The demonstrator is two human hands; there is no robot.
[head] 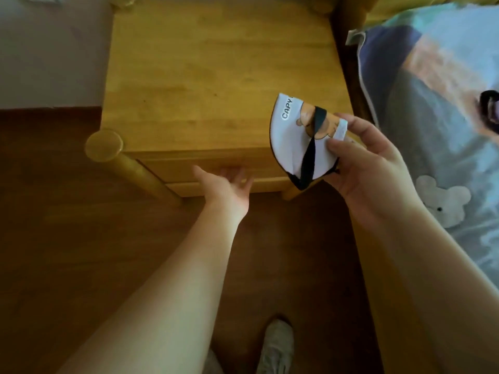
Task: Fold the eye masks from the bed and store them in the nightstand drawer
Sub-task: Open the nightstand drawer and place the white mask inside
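Glossy wooden nightstand (216,76), left hand (229,187) spread open at drawer (205,168), right hand (370,168) pinching folded eye mask (294,136)

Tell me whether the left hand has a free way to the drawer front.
Probably yes. The left hand is open, palm up, already at the drawer front with nothing between them. The right hand holds the folded mask off to the side, clear of that path.

dark brown wood floor (67,238), pale wall (48,49) upper left, light grey shoe (278,346) at bottom centre on floor, white bear print (445,201) on blue-grey bedding (437,109) at right, blurred
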